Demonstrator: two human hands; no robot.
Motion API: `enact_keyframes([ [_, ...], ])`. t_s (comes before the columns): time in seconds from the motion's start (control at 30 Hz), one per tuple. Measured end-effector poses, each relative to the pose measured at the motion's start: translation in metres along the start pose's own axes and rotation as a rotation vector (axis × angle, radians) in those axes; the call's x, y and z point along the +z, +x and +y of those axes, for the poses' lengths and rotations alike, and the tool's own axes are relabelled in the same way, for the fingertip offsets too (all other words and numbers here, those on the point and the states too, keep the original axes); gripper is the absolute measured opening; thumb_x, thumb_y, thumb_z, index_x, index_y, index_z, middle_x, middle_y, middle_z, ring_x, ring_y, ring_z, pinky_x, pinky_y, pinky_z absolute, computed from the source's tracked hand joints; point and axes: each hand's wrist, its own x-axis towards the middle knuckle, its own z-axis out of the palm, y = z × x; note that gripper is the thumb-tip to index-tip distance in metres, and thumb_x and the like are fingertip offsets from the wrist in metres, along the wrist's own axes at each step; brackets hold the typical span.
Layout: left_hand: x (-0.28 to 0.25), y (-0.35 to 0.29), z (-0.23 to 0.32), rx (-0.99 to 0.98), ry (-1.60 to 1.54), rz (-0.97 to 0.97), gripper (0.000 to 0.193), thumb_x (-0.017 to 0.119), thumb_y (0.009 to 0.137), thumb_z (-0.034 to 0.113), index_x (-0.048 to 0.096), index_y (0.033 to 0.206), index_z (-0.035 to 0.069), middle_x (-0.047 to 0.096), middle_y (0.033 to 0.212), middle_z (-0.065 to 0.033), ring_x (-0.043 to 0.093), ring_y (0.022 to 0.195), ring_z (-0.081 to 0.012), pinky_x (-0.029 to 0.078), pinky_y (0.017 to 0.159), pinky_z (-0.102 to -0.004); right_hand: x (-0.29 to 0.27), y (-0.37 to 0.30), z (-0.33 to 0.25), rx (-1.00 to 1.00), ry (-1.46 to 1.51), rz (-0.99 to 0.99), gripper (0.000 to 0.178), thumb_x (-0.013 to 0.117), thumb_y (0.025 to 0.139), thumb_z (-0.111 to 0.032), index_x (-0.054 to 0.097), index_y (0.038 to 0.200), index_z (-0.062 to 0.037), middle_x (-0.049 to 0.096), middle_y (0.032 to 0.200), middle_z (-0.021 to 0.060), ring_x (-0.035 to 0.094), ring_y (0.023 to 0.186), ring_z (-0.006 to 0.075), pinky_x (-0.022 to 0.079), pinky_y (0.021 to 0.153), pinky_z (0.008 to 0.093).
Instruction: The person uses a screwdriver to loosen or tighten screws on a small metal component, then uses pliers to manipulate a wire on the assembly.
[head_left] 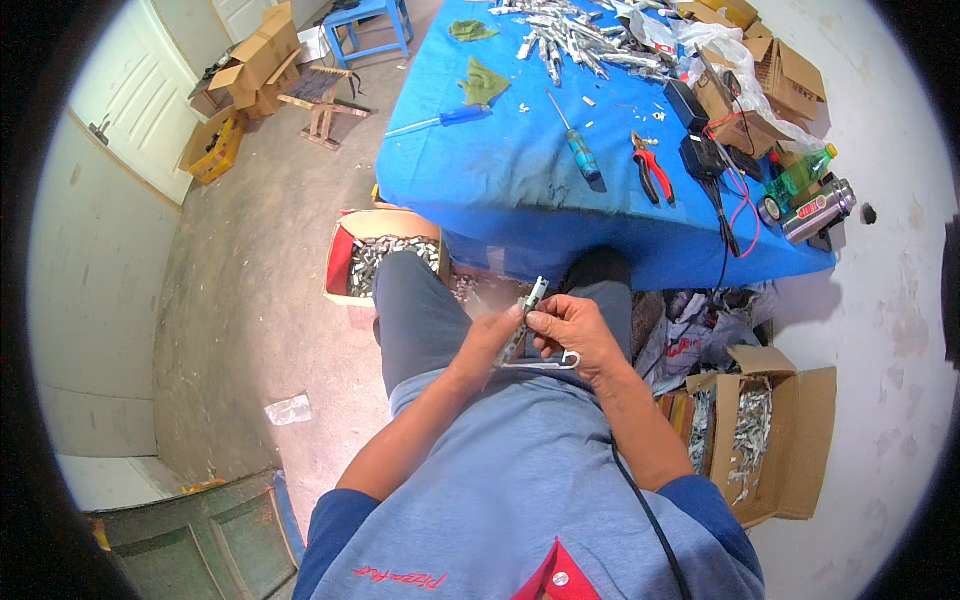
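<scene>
I sit with both hands over my lap. My left hand grips a slim grey metal part that points up and away from me. My right hand pinches the same part near its top and also holds a bent metal wire hook that lies beneath my fingers. The two hands touch each other around the part. My knees in grey trousers are just beyond them.
A table with a blue cloth stands ahead, bearing screwdrivers, red pliers, a heap of metal parts, black adapters, bottles and cartons. Open boxes of metal parts sit on the floor at my left and right.
</scene>
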Motion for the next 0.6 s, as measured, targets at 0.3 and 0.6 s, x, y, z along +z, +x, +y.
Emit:
enact_keyframes([
  [0.3,0.005,0.000,-0.002,0.011,-0.072,-0.018,0.053,0.053,0.096,0.057,0.062,0.095,0.004,0.058,0.079,-0.0013,0.050,0.067,-0.0087,0.038,0.056,-0.0248,0.006,-0.002,0.002,-0.063,0.109,0.050,0.018,0.072,0.090,-0.012,0.060,0.100,-0.0030,0.064,0.081,0.0030,0.063,0.065,0.0095,0.055,0.056,0.0228],
  [0.6,0.002,0.001,-0.007,-0.045,0.046,0.025,0.058,0.050,0.096,0.062,0.060,0.088,0.006,0.052,0.074,0.0006,0.044,0.058,-0.0082,0.033,0.049,-0.0226,0.009,-0.001,-0.007,-0.155,0.035,0.110,0.023,0.077,0.084,-0.011,0.060,0.097,-0.0026,0.062,0.080,0.0007,0.057,0.068,0.0070,0.047,0.059,0.0224],
])
